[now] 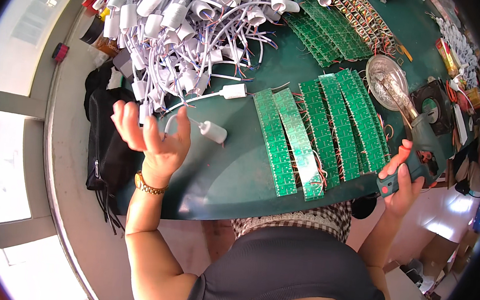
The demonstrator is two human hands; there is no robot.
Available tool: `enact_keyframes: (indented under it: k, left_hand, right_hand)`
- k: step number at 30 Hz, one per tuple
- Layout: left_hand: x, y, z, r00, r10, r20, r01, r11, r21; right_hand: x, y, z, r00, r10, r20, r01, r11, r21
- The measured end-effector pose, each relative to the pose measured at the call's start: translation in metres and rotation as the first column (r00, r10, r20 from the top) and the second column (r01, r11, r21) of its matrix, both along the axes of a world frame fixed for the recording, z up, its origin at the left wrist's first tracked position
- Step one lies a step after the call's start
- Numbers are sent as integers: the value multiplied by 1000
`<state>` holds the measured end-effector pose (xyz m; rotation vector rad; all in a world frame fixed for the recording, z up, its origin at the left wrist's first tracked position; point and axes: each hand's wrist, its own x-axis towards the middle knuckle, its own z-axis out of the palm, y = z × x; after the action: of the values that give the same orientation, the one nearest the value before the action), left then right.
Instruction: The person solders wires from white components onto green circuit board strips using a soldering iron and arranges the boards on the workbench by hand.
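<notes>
My left hand [164,144], with a watch at its wrist, is raised at the near edge of a heap of white cables with sockets [174,15]. Its fingers are spread and I see nothing in them. Beside it lies a white socket [213,132] whose cable passes behind the thumb. A second white socket [233,91] reaches toward the strips of green circuit boards [274,141]. At the right, my right hand [402,182] is closed round a dark green soldering gun [425,150]. The gun's tip points at a round metal dish [386,82] with greyish residue.
More green boards [334,30] and strips of small parts [363,18] lie at the back. A black square fan [431,103] stands beyond the gun. On the left a black bag [109,134] rests at the edge of the green table [221,177], near windows.
</notes>
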<state>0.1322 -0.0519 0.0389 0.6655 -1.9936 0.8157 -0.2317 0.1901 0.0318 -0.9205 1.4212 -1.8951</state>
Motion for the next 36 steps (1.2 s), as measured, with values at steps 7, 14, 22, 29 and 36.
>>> enact_keyframes:
  k: [7, 14, 22, 29, 36]
  left_hand:
    - [-14, 26, 40, 818, -367, 444, 171, 891, 422]
    - [-13, 15, 15, 859, -441, 260, -17, 483, 875]
    - [-3, -16, -15, 891, -439, 116, 120, 475, 872]
    - [-31, -6, -35, 909, -391, 146, 189, 698, 691]
    - [-52, -11, -48, 908, -413, -71, 348, 649, 677]
  right_hand:
    - [12, -6, 6, 995, 93, -22, -92, 996, 9]
    - [20, -11, 6, 991, 115, 68, -117, 993, 24]
    - [24, -16, 2, 988, 138, 64, -140, 990, 22]
    - [46, -17, 8, 989, 79, 122, -97, 984, 150]
    - [72, -29, 9, 862, 429, 268, -478, 865, 152]
